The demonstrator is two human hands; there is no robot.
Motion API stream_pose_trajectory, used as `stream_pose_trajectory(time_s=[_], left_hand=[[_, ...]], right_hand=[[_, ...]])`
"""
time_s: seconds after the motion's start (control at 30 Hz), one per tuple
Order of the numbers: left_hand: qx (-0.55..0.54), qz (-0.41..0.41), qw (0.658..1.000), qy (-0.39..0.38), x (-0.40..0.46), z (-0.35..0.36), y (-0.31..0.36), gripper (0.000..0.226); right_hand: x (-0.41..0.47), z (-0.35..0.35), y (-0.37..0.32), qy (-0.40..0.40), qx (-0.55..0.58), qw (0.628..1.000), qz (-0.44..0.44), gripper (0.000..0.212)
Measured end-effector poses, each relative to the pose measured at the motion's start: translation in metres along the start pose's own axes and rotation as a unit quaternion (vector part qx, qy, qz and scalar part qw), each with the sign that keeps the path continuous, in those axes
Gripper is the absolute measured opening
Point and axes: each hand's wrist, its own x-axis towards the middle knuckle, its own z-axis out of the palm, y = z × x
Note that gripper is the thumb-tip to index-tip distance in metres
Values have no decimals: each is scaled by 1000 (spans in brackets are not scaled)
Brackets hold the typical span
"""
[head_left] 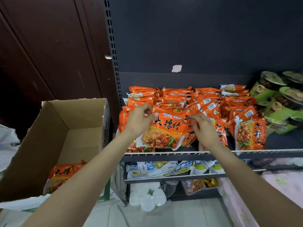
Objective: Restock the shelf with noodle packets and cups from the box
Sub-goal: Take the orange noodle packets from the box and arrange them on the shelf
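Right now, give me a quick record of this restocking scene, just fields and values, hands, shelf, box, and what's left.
left hand: pinches the top left corner of the front noodle packet
right hand: pinches the same packet's top right corner
top shelf: orange packets in rows, green noodle cups stacked at the right
cardboard box: open, left of the shelf
left in box: at least one orange packet
lower shelf: white and blue packets

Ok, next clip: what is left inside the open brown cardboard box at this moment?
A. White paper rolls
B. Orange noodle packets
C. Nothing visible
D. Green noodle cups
B: orange noodle packets lie in the near corner of the open brown cardboard box, partly hidden behind the left forearm; the green noodle cups are on the shelf instead.
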Motion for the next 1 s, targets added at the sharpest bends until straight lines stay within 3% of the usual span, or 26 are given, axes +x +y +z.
stream_pose_trajectory(time_s=[0.07,0.23,0.37,0.47,0.53,0.63,0.73,0.83,1.0], left_hand=[[-12,3,1000,-14,2,5,4,37],[-32,18,997,-74,6,34,13,31],[-68,11,992,-105,3,63,17,19],[-69,-2,989,-129,4,79,15,16],[-77,-16,990,-119,5,81,17,26],[-82,-57,982,-159,6,74,16,62],[75,-54,963,-253,5,67,4,91],[195,-1,952,-236,12,69,-7,66],[290,104,934,-183,19,76,-19,33]], right_hand=[[-13,-12,-11,11,91,995,37,35],[-47,-32,-28,-74,271,953,116,50],[-54,-38,-5,-5,192,970,151,53],[-58,-38,11,2,181,969,170,49],[-56,-37,14,10,182,968,171,47],[-47,-35,10,45,199,966,156,41],[-37,-36,7,75,196,967,142,35],[-31,-36,10,68,209,967,132,29],[-32,-42,25,39,222,966,129,24]])
